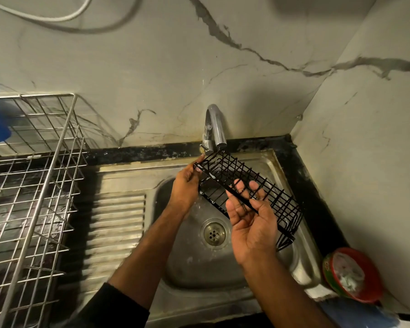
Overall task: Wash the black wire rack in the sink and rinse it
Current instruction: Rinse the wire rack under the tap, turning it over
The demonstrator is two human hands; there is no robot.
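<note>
The person stands at the steel sink (301, 261) and holds the black wire rack (251, 188) up over the basin, slanted so that its far end sits right under the spout of the tap (214, 125). A thin stream seems to fall onto that end, which would explain the tilt: water can run down the length of the wires and drip into the bowl above the drain (214, 233) rather than onto the counter (133, 153). The left hand (187, 183) has its grip closed on the end nearest the tap, fingers curled round the top bar, steadying it in the stream. The right hand (251, 223) takes the near long edge, palm up, with the thumb over the rim bar and the fingers spread loosely behind the wires; I'd say it is supporting and turning more than clamping. A few pale flecks show on the near bar, perhaps suds, so my guess is that rinsing is under way but not finished. To the left a steel dish basket (45, 166) stands on the counter, a likely place to drain things. A red tub (352, 275) sits by the sink's right corner.
</note>
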